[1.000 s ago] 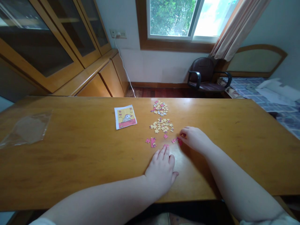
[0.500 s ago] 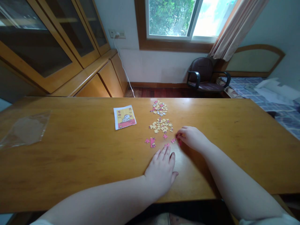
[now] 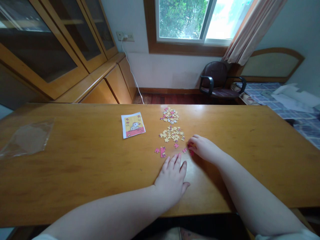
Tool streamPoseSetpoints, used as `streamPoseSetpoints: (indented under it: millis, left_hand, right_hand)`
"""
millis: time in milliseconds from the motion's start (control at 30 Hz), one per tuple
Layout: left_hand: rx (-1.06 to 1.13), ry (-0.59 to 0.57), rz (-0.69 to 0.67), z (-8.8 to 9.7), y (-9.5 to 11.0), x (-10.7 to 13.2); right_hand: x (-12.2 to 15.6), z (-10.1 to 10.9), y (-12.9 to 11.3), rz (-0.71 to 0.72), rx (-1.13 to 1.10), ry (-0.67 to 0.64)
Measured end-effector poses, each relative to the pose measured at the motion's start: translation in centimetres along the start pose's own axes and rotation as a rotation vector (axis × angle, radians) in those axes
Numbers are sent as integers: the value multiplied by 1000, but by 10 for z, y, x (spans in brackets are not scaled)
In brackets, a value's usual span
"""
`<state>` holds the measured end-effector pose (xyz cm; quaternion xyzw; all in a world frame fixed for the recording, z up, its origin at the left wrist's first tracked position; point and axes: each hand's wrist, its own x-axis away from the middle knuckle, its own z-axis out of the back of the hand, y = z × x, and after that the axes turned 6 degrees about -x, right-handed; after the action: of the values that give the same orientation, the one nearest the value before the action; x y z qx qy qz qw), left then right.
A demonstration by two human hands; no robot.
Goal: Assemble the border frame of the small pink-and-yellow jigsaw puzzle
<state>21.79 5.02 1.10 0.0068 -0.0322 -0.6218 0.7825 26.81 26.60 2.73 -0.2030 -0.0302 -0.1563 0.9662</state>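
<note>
My left hand lies flat on the wooden table, fingers stretched out, fingertips touching a small pink puzzle piece. My right hand rests a little further right, its fingers curled and pinching a pink puzzle piece. Loose pink pieces lie just ahead of both hands. Beyond them sit a heap of yellow pieces and a second mixed heap. A small reference picture card lies to the left of the heaps.
A clear plastic bag lies at the table's far left. Wooden cabinets with glass doors stand at the left. Beyond the table are a dark armchair, a window, a curtain and a bed.
My right hand has shifted slightly left with the pink piece in its fingers. My left hand has barely moved.
</note>
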Motion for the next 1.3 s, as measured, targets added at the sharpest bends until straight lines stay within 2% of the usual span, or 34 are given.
streamPoseSetpoints:
  millis: [333,633,867,1100,1300]
  left_hand:
    - [12,-13,15,2,1,-1]
    - [13,-20,-30,1,-1,-2]
    - [2,-11,-22,1,0,-1]
    - [-2,-31,-26,4,1,-1]
    - [3,-29,-20,2,1,-2]
  right_hand:
    - [2,5,-5,-30,-41,10]
    - [2,5,-4,-4,-101,23]
    - [1,4,-7,105,-362,149]
    - [-2,-12,-15,95,-579,90]
    - [-3,-20,-20,106,-618,86]
